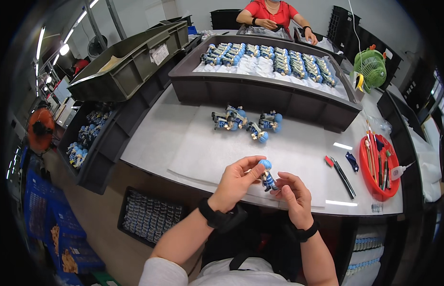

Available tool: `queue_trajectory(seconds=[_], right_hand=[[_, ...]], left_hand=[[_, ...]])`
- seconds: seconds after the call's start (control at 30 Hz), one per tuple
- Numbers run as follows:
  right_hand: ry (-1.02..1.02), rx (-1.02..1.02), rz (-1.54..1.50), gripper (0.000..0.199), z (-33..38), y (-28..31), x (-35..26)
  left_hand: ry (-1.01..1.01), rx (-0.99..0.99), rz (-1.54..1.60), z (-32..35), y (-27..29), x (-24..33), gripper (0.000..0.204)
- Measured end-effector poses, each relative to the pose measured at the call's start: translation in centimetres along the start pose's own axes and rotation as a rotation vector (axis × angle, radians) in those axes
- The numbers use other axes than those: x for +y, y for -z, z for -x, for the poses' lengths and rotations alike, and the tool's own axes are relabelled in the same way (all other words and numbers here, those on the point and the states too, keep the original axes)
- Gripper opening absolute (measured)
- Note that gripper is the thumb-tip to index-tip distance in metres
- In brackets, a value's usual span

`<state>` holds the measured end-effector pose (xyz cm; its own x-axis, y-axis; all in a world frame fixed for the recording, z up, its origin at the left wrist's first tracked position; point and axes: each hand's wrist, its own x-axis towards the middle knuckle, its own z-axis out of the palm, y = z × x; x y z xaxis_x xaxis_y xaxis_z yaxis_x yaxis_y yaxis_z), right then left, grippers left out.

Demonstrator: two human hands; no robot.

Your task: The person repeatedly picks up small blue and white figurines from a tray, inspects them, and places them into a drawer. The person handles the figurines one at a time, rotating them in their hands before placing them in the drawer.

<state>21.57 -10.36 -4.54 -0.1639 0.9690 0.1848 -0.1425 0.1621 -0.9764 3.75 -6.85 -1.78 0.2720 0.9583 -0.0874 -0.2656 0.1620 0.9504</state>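
Note:
A small figurine [268, 181] with light-blue hair and a dark-blue striped outfit is held upright over the front of the white table. The thumb and fingers of my left hand [237, 182] pinch it at the head and upper body. Close beside its legs is my right hand [294, 194], fingers loosely curved and apart; whether a fingertip touches the figurine I cannot tell. Farther back on the pale sheet, several matching figurines [258, 135] lie in a loose group.
Behind them stands a dark tray [260, 97] with rows of figurines on white padding. A red basket [398, 162] of brushes and pens is at right, near a black pen [343, 178]. Bins [95, 162] flank the left; a co-worker [272, 14] sits opposite.

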Motion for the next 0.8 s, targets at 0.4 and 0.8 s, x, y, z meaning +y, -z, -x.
queue_trajectory(seconds=[0.4, 0.8], right_hand=[[-0.021, 0.039, 0.000, 0.029, -0.3, 0.3, 0.8], [0.129, 0.150, 0.117, 0.050, -0.5, 0.1, 1.3]], left_hand=[[-0.160, -0.013, 0.221, -1.4, -0.4, -4.3, 0.031], [-0.144, 0.010, 0.134, -0.8, -0.5, -4.3, 0.036]])
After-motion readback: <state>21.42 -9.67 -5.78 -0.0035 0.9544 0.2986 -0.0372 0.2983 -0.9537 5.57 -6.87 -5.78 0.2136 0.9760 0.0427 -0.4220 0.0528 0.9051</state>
